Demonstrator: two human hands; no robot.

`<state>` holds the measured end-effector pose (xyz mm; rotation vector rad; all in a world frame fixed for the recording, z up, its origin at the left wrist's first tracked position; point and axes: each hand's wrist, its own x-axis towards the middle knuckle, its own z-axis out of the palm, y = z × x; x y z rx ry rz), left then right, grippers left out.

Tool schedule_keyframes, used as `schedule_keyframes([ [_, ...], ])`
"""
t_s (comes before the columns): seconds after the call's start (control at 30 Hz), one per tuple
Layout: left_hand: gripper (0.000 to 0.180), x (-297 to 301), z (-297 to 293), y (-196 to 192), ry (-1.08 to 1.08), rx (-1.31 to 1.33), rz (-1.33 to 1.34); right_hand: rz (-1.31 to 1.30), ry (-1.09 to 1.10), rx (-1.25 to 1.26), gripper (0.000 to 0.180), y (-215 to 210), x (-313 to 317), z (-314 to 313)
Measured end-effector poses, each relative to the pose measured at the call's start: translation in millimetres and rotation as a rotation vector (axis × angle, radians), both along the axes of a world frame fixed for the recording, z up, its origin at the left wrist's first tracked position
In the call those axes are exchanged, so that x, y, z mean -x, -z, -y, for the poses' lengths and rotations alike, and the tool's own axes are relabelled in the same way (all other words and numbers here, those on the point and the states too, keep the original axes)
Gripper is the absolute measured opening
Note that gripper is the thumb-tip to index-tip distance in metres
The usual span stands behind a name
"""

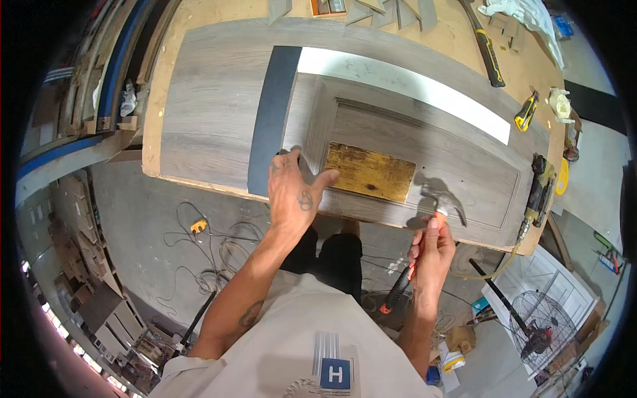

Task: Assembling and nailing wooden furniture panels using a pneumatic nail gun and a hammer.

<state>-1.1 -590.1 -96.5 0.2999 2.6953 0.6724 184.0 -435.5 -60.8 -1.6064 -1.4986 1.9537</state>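
Low in the frame, right of centre, my right hand (431,255) is wrapped around a claw hammer (424,232), its steel head raised just over the near edge of the grey door panel (219,99). My left hand (294,189) lies flat at centre, fingers spread, holding nothing, thumb touching the yellowed wood block (369,172) set in the panel's recess. A pry bar (488,50) lies at upper right.

A plywood workbench (154,99) carries a large grey wood-grain door panel (219,99) laid flat across it, with a black-and-yellow pry bar (488,53), a yellow utility knife (526,111), a nail gun (539,189) and grey offcuts (391,12) along its far and right edges.
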Motion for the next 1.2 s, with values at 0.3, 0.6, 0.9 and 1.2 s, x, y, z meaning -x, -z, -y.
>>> schedule_keyframes([
  [0.3, 0.070, -6.3, 5.0, -8.1, -0.052, -0.105, 0.003, -0.117, 0.254, 0.206, 0.028, 19.8, -2.7, 11.4],
  [0.6, 0.069, -6.0, 6.8, -4.5, -0.026, -0.093, -0.015, -0.118, 0.243, 0.107, 0.028, 25.7, -2.3, 11.9],
  [0.9, 0.070, -7.5, 6.0, 0.8, -0.054, -0.096, -0.040, -0.021, 0.082, 0.120, 0.028, 20.1, 5.7, 11.0],
  [1.2, 0.050, -57.8, 45.0, -0.4, -0.218, -0.249, 0.085, 0.042, -0.016, 0.045, 0.028, 24.6, -2.3, 2.4],
])
